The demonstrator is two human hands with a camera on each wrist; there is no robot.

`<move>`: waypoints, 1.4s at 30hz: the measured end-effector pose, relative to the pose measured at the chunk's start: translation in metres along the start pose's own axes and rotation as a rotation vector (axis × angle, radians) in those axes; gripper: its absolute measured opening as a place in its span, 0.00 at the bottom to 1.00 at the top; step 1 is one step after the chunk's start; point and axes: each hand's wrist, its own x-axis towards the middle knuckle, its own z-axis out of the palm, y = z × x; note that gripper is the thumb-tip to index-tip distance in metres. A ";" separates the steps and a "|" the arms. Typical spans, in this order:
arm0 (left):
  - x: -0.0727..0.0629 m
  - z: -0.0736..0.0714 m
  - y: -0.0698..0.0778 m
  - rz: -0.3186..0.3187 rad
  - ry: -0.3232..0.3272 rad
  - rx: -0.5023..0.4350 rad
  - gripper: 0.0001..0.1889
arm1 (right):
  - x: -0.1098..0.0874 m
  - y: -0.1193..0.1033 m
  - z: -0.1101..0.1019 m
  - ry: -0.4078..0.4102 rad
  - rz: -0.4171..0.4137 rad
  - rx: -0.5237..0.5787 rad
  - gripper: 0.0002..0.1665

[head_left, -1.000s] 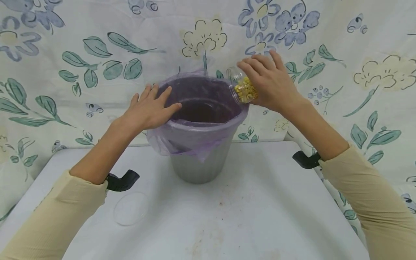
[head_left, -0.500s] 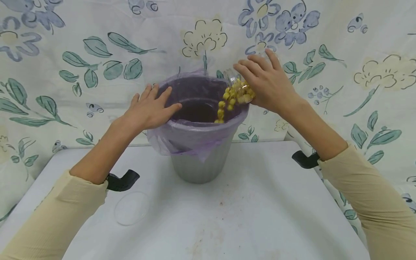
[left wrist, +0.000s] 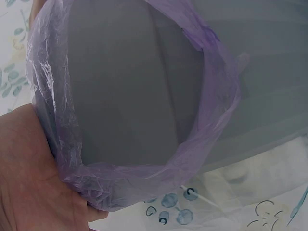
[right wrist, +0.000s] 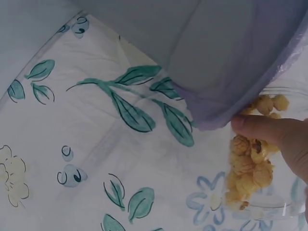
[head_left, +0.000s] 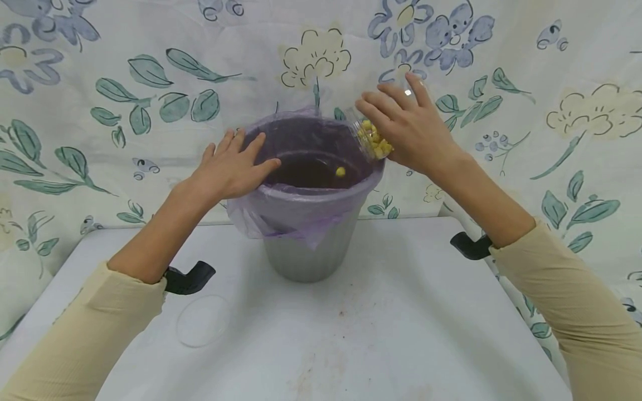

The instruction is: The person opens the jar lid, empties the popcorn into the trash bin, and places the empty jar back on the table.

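A grey bin [head_left: 306, 256] lined with a thin purple plastic bag [head_left: 321, 214] stands upright on the table. My left hand [head_left: 228, 170] rests on the bin's left rim, fingers straight and spread. In the left wrist view the bag's edge [left wrist: 219, 96] hangs loosely around the bin wall. My right hand [head_left: 411, 125] grips a clear jar [head_left: 358, 125], tipped with its mouth over the bin's right rim. Yellow popcorn [head_left: 373, 142] lies inside the jar, and one piece [head_left: 340, 172] shows in the bin's opening. The right wrist view shows the thumb [right wrist: 264, 129] across the jar, with popcorn [right wrist: 250, 168] behind it.
A clear round lid or ring [head_left: 200, 322] lies on the white table [head_left: 401, 312] at front left. Small brown crumbs and smudges [head_left: 341, 313] mark the tabletop. Floral cloth [head_left: 165, 33] hangs close behind the bin.
My right hand has tipped the jar further and shifted slightly left. Popcorn streamed from it into the bin half a second ago; now less is left in the jar. The left hand stayed still.
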 end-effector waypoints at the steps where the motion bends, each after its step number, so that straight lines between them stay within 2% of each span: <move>1: 0.000 0.000 0.000 0.001 0.000 0.000 0.43 | 0.000 0.000 0.000 -0.007 -0.002 -0.007 0.60; 10: 0.001 0.000 -0.001 0.000 0.005 0.002 0.43 | 0.002 -0.004 0.000 0.014 -0.053 -0.105 0.51; 18: 0.001 0.000 -0.002 -0.002 0.002 0.001 0.43 | 0.003 -0.008 0.001 0.032 -0.093 -0.173 0.55; 25: 0.001 0.000 -0.002 0.002 0.006 0.002 0.43 | 0.003 -0.008 -0.002 -0.045 -0.117 -0.258 0.57; 33: 0.001 0.000 -0.002 0.002 0.007 0.006 0.43 | 0.003 -0.010 -0.004 -0.081 -0.131 -0.304 0.60; 37: 0.002 0.001 -0.002 0.000 0.006 0.005 0.43 | 0.002 -0.009 -0.002 -0.063 -0.127 -0.308 0.61; 39: 0.002 0.001 -0.002 0.000 0.005 0.006 0.43 | 0.000 -0.007 0.000 -0.036 -0.099 -0.275 0.62; 42: 0.002 0.001 -0.002 0.000 0.005 0.007 0.43 | -0.006 -0.001 0.003 0.017 -0.008 -0.143 0.63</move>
